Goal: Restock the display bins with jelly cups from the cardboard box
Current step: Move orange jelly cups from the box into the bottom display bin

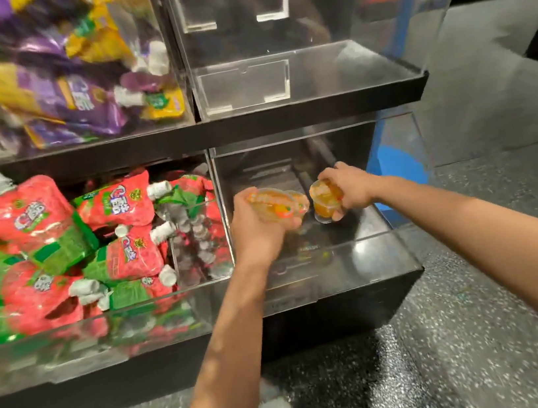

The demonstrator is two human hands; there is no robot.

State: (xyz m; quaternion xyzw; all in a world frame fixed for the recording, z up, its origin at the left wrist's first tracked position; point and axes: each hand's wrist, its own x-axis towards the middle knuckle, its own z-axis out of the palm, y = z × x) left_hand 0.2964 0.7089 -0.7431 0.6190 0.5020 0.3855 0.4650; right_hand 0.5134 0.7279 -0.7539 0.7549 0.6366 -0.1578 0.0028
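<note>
Inside the clear lower-right display bin (pixel 349 272), left hand (pixel 257 229) grips orange jelly cups (pixel 278 204); right hand (pixel 350 189) grips another cup (pixel 326 202)

A black two-tier shelf (pixel 313 112) stands on the speckled grey floor (pixel 485 329). On its upper tier, the left clear bin (pixel 175 89) holds purple and yellow pouches (pixel 46 83); the bin toward the right edge (pixel 277 74) shows only its own walls. On the lower tier, the left bin (pixel 145 319) holds red and green spouted pouches (pixel 58 240).
</note>
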